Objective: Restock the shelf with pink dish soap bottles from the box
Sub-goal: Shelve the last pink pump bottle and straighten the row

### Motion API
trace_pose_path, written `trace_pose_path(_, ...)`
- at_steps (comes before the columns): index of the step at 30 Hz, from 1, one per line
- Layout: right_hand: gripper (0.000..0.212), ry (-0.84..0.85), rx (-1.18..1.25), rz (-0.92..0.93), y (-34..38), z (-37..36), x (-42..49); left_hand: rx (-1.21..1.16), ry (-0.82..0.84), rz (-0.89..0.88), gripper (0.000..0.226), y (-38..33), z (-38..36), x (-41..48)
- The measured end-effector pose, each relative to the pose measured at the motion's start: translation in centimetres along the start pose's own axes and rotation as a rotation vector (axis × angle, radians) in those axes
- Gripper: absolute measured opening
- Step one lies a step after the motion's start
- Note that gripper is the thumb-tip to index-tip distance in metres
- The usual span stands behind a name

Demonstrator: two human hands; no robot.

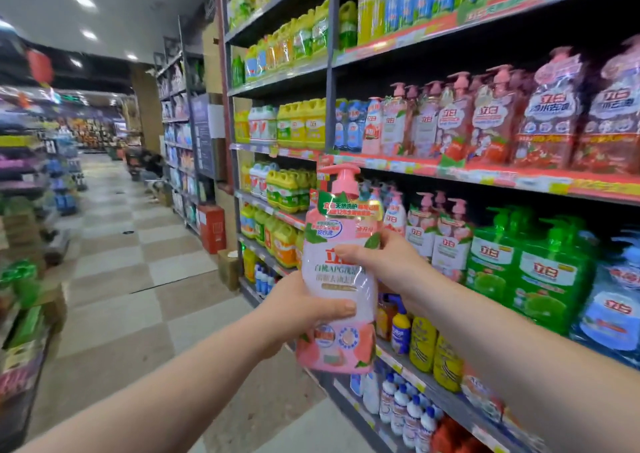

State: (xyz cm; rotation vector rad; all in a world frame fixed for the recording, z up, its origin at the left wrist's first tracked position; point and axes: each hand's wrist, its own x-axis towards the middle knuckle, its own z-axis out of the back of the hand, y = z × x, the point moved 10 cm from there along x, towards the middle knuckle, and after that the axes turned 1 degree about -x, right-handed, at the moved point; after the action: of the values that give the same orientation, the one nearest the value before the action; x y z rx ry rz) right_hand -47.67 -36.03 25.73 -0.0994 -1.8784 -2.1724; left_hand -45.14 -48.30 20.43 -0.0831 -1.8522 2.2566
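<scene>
I hold the pink dish soap bottle upright in the air, just before the front edge of the shelf. My left hand is wrapped round its lower body and my right hand clasps its upper right side. Both thumbs lie across the label and cover some print, my other fingers are hidden behind the bottle, and the shelf is cut off at the right.

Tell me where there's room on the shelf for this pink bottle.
No bare shelf floor shows. The pink row stands packed against the green bottles; only the dark headroom above their pumps is open. The row's left end is hidden behind the held bottle.
</scene>
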Motion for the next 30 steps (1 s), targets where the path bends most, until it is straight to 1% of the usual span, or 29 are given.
trace_pose_path(4, 0.024, -0.049, -0.056, 0.016, 0.0, 2.7, 7.6, 0.050, 0.032, -0.024, 0.026, -1.3, 0.6, 8.2)
trace_pose_path(8, 0.042, -0.089, -0.108, 0.038, 0.0, 5.2, 14.5, 0.073, 0.042, -0.076, 0.021, -2.6, 1.0, 15.9)
trace_pose_path(12, 0.040, -0.102, -0.136, 0.026, -0.7, 6.7, 19.0, 0.057, 0.083, -0.086, 0.024, -2.3, 1.0, 21.4)
trace_pose_path(15, 0.045, -0.151, -0.175, -0.002, -1.3, 8.4, 21.7, 0.064, 0.119, -0.106, 0.028, -2.2, 0.7, 25.3)
trace_pose_path(20, 0.040, -0.236, -0.213, -0.044, -2.2, 11.2, 25.8, 0.092, 0.191, -0.141, 0.023, -2.1, -0.3, 31.7)
trace_pose_path(24, 0.025, -0.360, -0.244, -0.043, -2.4, 13.9, 29.6, 0.076, 0.265, -0.200, 0.020, -2.7, -0.9, 37.7)
trace_pose_path(27, 0.017, -0.444, -0.258, 0.000, -1.6, 15.3, 33.0, 0.056, 0.358, -0.262, 0.018, -4.0, -1.0, 42.5)
trace_pose_path(29, 0.020, -0.517, -0.273, 0.017, -0.8, 16.0, 35.2, 0.068, 0.399, -0.308, 0.015, -5.2, -0.6, 45.8)
trace_pose_path(30, 0.030, -0.562, -0.295, 0.027, -0.3, 16.3, 36.2, 0.066, 0.416, -0.330, 0.015, -5.8, -0.5, 47.4)
